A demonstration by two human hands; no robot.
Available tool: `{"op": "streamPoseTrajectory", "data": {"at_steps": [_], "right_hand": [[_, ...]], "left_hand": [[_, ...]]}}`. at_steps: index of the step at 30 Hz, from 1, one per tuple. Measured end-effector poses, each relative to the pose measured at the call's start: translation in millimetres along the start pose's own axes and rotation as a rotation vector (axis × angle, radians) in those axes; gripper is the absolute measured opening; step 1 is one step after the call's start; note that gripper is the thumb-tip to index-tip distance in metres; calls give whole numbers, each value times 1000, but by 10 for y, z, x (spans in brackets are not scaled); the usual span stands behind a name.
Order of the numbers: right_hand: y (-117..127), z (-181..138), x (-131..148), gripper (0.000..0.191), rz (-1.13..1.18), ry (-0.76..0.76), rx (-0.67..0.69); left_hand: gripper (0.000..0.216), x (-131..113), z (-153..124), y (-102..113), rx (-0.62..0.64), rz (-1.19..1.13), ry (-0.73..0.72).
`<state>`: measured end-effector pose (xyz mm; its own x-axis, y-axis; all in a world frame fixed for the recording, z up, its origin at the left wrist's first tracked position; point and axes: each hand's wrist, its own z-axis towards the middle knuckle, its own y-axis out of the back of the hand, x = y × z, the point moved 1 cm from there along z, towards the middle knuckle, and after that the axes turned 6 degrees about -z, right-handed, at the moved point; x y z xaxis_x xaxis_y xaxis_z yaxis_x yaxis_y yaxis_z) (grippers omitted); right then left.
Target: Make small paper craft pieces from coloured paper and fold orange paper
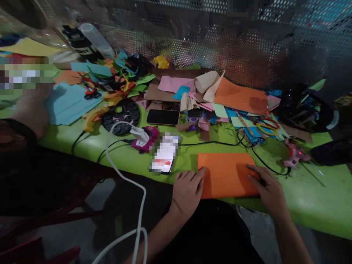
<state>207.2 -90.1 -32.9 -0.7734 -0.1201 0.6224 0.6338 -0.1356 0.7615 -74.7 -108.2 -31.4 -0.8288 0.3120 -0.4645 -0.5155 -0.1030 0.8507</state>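
A rectangular stack or folded piece of orange paper [227, 176] lies flat at the front edge of the green table. At its left edge rests my left hand [187, 190], the index fingertip touching the paper and the other fingers lying loosely bent. On the opposite edge, my right hand [271, 189] has its thumb and index finger apart, with fingertips on or just over the paper. Neither hand grips anything that I can see. Just left of my left hand is a phone [165, 154] with a lit, blurred-out screen.
A white cable [143, 205] hangs across the front left. Behind are a dark phone [163, 117], paper scraps [176, 83], pliers [266, 124] and a black round tray [121, 115]. A pink glue gun [296, 154] lies right. Another person's arm [30, 113] reaches in at left.
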Motion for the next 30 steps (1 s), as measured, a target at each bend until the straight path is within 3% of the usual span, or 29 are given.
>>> {"op": "streamPoseTrajectory", "data": {"at_steps": [30], "right_hand": [[-21,3,136,25,-65,-71,14]], "left_hand": [[36,83,88,2,2,94,-125]]}}
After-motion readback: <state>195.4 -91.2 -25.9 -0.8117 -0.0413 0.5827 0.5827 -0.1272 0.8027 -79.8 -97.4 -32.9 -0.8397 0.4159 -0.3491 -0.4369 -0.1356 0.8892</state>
